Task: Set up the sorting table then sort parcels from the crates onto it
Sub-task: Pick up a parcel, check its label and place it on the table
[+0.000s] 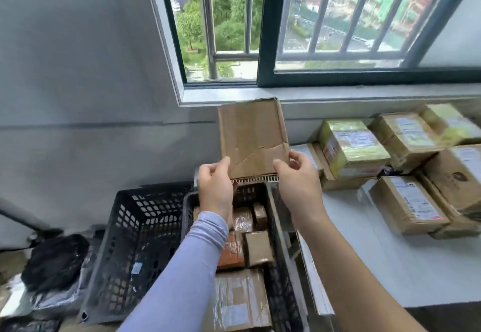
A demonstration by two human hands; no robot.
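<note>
A flat, creased brown cardboard parcel (252,136) stands upright in the air above a black plastic crate (279,238). My left hand (214,188) pinches its lower left corner and my right hand (299,183) pinches its lower right corner. The crate below holds several brown taped parcels (257,248). A second black crate (135,240) to its left looks nearly bare inside. On the right, the white sorting table (385,269) carries several taped cardboard parcels (406,208).
A barred window (312,32) with a grey sill rises behind the table and crates. A grey wall fills the left. Black and grey plastic bags (52,266) lie on the floor at the lower left. A metal frame edge (309,274) runs between crate and table.
</note>
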